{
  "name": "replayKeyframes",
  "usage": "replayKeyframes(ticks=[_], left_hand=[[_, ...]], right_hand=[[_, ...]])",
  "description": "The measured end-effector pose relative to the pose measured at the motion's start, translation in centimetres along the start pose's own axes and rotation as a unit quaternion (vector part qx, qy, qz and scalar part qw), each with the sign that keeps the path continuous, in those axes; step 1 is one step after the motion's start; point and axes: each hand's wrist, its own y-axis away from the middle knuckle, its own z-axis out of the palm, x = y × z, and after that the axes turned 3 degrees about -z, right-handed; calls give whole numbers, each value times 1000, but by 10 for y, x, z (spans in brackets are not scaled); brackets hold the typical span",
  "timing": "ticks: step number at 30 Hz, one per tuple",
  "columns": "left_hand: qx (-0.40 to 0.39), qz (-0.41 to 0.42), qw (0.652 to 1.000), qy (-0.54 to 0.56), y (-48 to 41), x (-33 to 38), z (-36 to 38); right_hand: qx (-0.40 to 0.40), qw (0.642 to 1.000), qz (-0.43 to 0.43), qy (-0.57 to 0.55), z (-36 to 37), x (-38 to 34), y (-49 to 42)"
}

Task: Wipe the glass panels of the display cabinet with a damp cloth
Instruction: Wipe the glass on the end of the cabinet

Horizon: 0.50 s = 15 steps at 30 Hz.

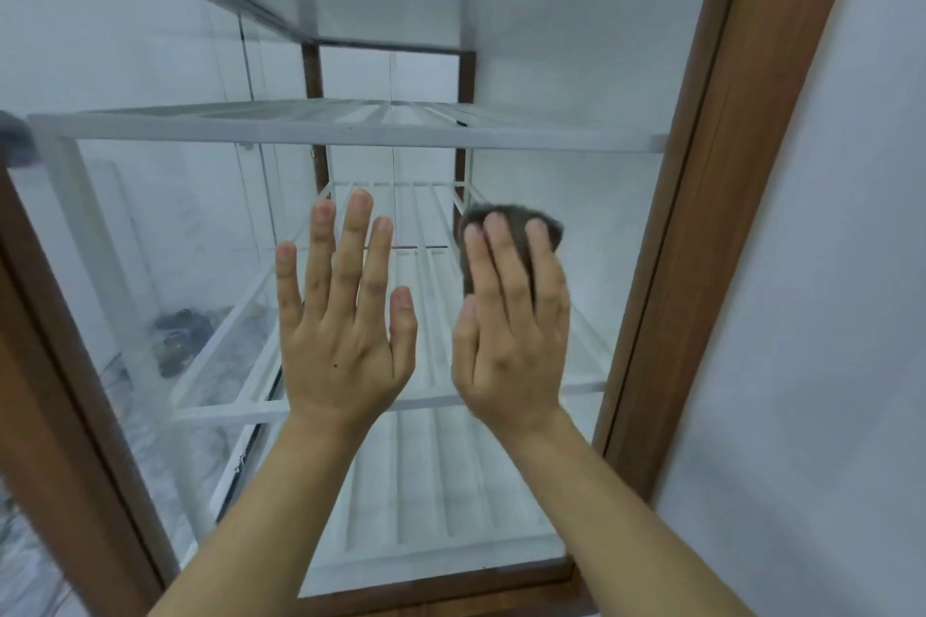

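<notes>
The display cabinet's front glass panel fills the view, set in a brown wooden frame. My right hand lies flat against the glass with a dark grey cloth pressed under its fingers; the cloth shows above and beside the fingertips. My left hand rests flat on the glass just left of it, fingers spread, nothing under it. Both forearms rise from the bottom of the view.
Inside the cabinet are white slatted metal shelves, one above another. A white wall stands to the right of the frame. Dark objects on the floor show through the left side glass.
</notes>
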Motion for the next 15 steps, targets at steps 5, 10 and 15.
replayKeyframes(ticks=[5,10,15], left_hand=[[-5,-5,1000,0,0,2,0],[-8,-12,999,33,-3,3,-3],[-9,18,994,112,1,-26,-33]], right_hand=[[7,998,43,49,-17,41,48],[113,985,130,-22,2,3,-57],[-59,997,-56,17,6,-21,54]])
